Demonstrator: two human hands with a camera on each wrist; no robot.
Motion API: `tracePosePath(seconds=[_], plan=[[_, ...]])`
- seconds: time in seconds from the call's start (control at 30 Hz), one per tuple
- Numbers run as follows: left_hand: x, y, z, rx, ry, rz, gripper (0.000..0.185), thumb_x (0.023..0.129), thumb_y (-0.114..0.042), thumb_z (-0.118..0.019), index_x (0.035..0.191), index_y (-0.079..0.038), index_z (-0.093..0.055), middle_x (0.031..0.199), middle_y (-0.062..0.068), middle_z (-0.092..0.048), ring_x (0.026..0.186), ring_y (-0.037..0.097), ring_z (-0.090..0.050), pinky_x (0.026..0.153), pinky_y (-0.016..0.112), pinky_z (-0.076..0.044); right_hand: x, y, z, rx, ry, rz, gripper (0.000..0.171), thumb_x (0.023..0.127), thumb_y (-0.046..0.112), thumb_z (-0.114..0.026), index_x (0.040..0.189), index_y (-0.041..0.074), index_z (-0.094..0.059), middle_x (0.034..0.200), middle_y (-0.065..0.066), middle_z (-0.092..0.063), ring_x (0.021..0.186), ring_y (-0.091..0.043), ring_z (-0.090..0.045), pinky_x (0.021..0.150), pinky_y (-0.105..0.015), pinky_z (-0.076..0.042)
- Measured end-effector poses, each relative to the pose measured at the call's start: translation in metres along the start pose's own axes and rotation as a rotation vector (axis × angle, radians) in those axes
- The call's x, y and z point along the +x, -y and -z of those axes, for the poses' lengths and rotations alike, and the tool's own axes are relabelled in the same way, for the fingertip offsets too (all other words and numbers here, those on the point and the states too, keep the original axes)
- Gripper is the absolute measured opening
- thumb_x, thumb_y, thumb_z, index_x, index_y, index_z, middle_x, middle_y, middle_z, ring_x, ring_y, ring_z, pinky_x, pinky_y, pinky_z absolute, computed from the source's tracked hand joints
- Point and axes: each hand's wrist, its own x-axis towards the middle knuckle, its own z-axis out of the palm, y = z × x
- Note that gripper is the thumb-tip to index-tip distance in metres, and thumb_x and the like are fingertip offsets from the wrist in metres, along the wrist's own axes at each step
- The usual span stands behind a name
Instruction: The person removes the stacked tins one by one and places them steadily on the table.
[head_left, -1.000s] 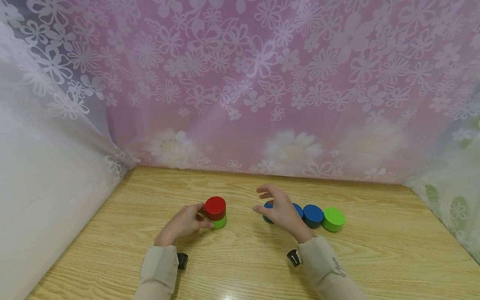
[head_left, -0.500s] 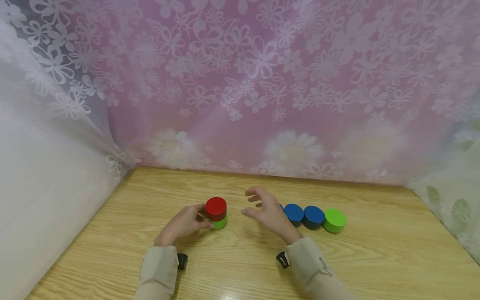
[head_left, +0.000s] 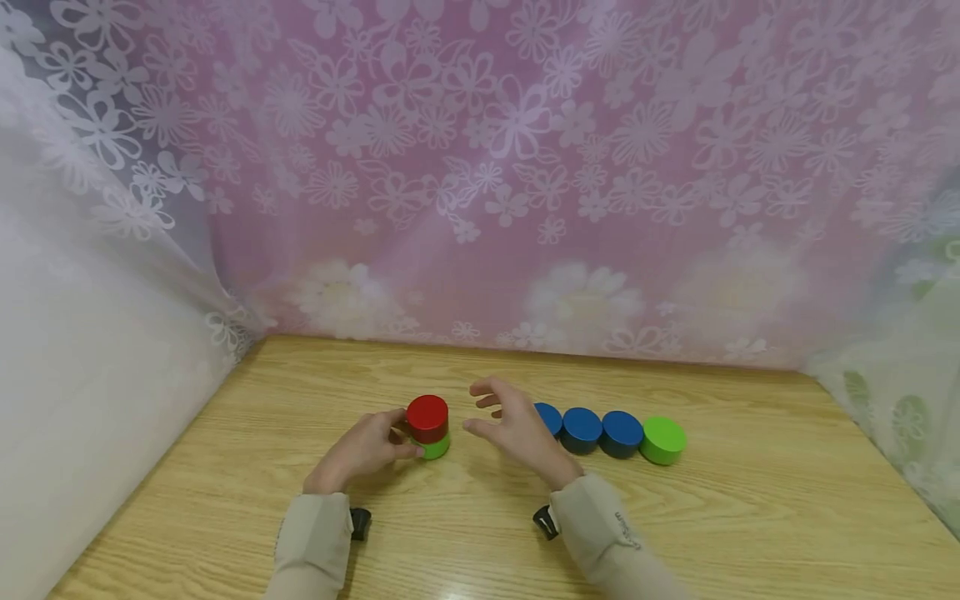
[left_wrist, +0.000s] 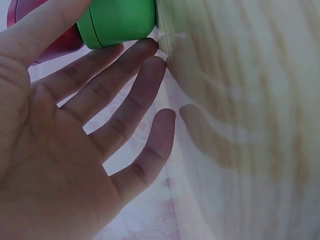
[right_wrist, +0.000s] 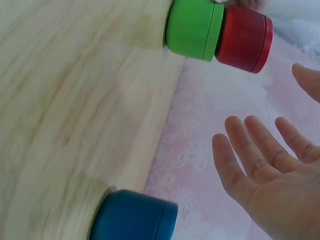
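A flowered pink curtain (head_left: 525,167) hangs behind a light wooden table (head_left: 750,517). On the table, left of the middle, stands a small stack: a red round block (head_left: 427,417) sitting squarely on a green round block (head_left: 437,447), both short glossy cylinders. The left hand (head_left: 360,450) rests on the table at the stack's left side, its thumb laid against the lower green block while the other fingers (left_wrist: 125,85) stretch out loosely beside it; the wrist view shows them straight, not curled round anything. The right hand (head_left: 517,429) hovers just right of the stack, apart from it, fingers (right_wrist: 250,150) spread and relaxed, holding nothing. Behind and to the right of that hand lies a row of three blue round blocks (head_left: 582,430) ending in a second green block (head_left: 663,440), each touching its neighbour
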Motion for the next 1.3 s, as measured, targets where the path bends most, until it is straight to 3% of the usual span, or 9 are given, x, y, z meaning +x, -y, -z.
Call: tracePosePath(seconds=[0.67, 1.3], plan=[[0.000, 0.000, 0.000, -0.018, -0.001, 0.006, 0.043, 0.089, -0.014, -0.080, 0.126, 0.002, -0.064, 0.112, 0.007, -0.071, 0.101, 0.029, -0.069, 0.089, 0.046, -0.056, 0.006, 0.005, -0.014, 0.010, 0.054, 0.003, 0.048, 0.091, 0.007, -0.076, 0.134, -0.001, -0.055, 0.134, -0.022, -0.058, 0.120, -0.040, -0.058, 0.098, -0.058, -0.047], [0.002, 0.004, 0.001, 0.005, 0.011, -0.041, 0.032, 0.090, -0.011, -0.078, 0.118, 0.001, -0.067, 0.108, 0.006, -0.072, 0.098, 0.029, -0.070, 0.086, 0.044, -0.057, 0.013, 0.002, -0.029, 0.022, 0.085, 0.008, 0.055, 0.090, 0.008, -0.078, 0.137, -0.004, -0.052, 0.138, -0.022, -0.056, 0.119, -0.038, -0.058, 0.096, -0.055, -0.049]])
